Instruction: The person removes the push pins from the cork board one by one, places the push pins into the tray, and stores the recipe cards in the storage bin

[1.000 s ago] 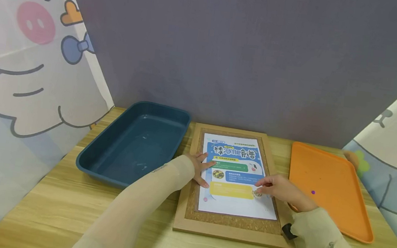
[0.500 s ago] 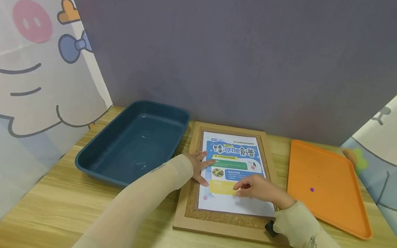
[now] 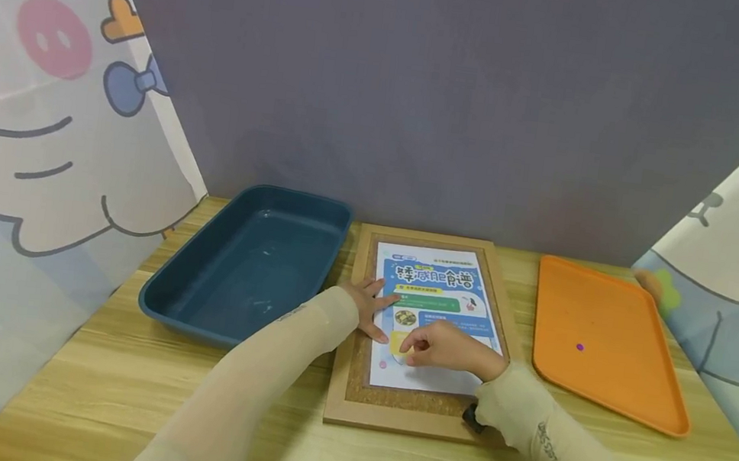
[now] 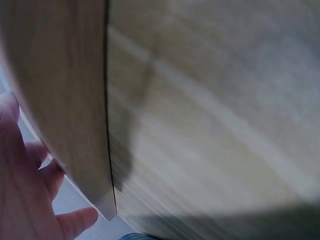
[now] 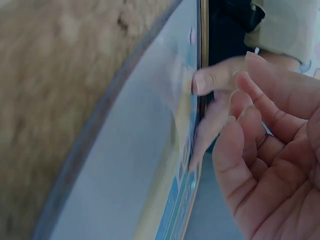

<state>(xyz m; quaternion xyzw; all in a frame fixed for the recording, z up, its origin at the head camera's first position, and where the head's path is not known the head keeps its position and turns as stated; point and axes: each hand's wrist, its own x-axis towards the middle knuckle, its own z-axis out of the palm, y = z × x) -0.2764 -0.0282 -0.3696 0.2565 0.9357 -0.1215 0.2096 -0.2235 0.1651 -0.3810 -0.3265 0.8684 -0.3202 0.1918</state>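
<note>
A printed sheet (image 3: 441,381) with blue, green and yellow blocks lies on a cork board (image 3: 384,397) in a wooden frame (image 3: 388,417). My left hand (image 3: 368,309) rests with spread fingers across the board's left edge and the sheet. Over the sheet's lower left, beside the yellow block, is my right hand (image 3: 443,347), its fingers bent and thumb close to them. In the right wrist view those fingers (image 5: 231,140) are curled close together near the left hand's thumb (image 5: 210,77). Whether something small is between them cannot be told.
To the left stands a deep dark blue tray (image 3: 151,288). An orange tray (image 3: 607,321) lies at right, bearing a small purple piece (image 3: 580,347). A grey panel (image 3: 441,101) closes off the back of the wooden table (image 3: 183,392).
My right hand has moved left across the sheet, from its right side to the lower left. My left hand has stayed in place on the board. The head view has shifted slightly.
</note>
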